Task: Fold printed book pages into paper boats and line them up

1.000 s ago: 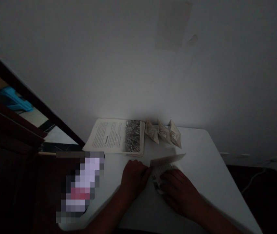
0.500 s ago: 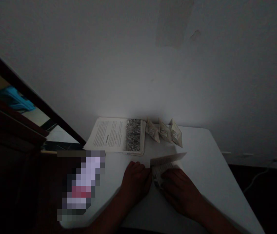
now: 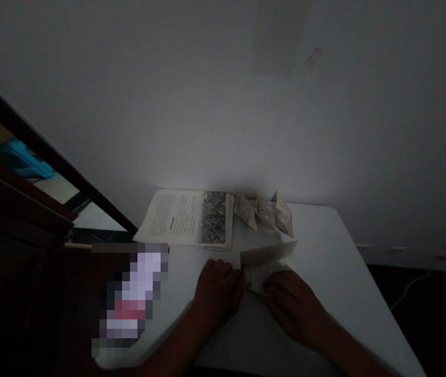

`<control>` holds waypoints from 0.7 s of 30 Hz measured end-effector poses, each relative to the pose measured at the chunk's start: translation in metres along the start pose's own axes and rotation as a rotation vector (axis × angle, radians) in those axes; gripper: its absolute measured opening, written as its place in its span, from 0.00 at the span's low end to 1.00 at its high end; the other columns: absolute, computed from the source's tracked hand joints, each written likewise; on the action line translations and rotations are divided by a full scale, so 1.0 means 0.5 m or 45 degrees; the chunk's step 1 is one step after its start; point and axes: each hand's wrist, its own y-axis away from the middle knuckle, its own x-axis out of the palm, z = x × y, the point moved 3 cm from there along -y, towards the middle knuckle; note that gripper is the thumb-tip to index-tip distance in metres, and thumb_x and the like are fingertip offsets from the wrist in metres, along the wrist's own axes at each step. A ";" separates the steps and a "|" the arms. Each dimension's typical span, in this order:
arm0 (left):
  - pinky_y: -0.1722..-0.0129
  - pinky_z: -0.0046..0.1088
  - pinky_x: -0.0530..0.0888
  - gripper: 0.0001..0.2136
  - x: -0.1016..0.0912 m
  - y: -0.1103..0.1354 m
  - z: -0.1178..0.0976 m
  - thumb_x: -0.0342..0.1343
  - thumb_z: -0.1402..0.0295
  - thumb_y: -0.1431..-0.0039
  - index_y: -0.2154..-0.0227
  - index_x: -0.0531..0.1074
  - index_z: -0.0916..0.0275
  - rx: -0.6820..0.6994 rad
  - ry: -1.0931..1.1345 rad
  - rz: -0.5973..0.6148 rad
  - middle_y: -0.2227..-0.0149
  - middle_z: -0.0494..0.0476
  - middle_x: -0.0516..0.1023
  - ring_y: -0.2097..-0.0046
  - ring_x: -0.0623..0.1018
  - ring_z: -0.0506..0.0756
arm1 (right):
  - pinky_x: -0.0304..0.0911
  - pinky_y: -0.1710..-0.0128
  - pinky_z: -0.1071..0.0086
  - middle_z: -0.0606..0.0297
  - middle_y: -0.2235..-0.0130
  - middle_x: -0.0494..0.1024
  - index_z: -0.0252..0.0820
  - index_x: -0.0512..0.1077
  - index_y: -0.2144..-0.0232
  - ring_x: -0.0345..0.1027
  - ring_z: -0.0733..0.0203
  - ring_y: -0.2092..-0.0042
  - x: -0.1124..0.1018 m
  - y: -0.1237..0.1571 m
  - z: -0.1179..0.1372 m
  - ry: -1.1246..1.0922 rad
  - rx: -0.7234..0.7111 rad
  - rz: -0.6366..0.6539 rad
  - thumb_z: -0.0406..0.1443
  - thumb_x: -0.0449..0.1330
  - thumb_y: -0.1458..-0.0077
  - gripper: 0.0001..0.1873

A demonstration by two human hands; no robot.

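A folded sheet of printed paper (image 3: 267, 255) stands over the table between my hands, one flap raised at the back and a lower part in front. My left hand (image 3: 220, 288) is closed, its thumb and finger pinching the sheet's left corner. My right hand (image 3: 291, 301) grips the lower right part, fingers curled over it. Beyond the sheet, three folded paper boats (image 3: 264, 212) sit in a row. To their left lies a stack of printed pages (image 3: 179, 217) with a dark picture on its right side.
The white table (image 3: 325, 251) stands against a grey wall (image 3: 191, 115). A pixelated patch (image 3: 132, 293) covers something at the table's left edge. A dark-framed mirror or opening (image 3: 50, 157) leans at the left. A pale cable (image 3: 411, 288) hangs at the right.
The raised flap has tipped back slightly, so its print shows more. My right hand and the lower paper edge have shifted a little. My left hand stays nearly in place.
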 end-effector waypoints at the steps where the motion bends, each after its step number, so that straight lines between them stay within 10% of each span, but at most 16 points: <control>1: 0.67 0.36 0.64 0.08 0.000 0.000 0.000 0.49 0.70 0.43 0.70 0.74 0.61 -0.003 0.003 0.004 0.74 0.57 0.70 0.69 0.69 0.56 | 0.65 0.63 0.60 0.57 0.65 0.74 0.40 0.71 0.66 0.67 0.57 0.63 0.000 0.001 -0.002 -0.006 0.011 -0.016 0.31 0.54 0.45 0.06; 21: 0.67 0.35 0.64 0.06 0.012 -0.010 0.002 0.50 0.69 0.42 0.71 0.72 0.61 -0.013 -0.046 -0.035 0.74 0.56 0.71 0.68 0.69 0.56 | 0.68 0.59 0.61 0.55 0.61 0.72 0.41 0.70 0.69 0.69 0.56 0.59 -0.002 0.001 -0.033 0.040 0.290 -0.072 0.33 0.51 0.42 0.08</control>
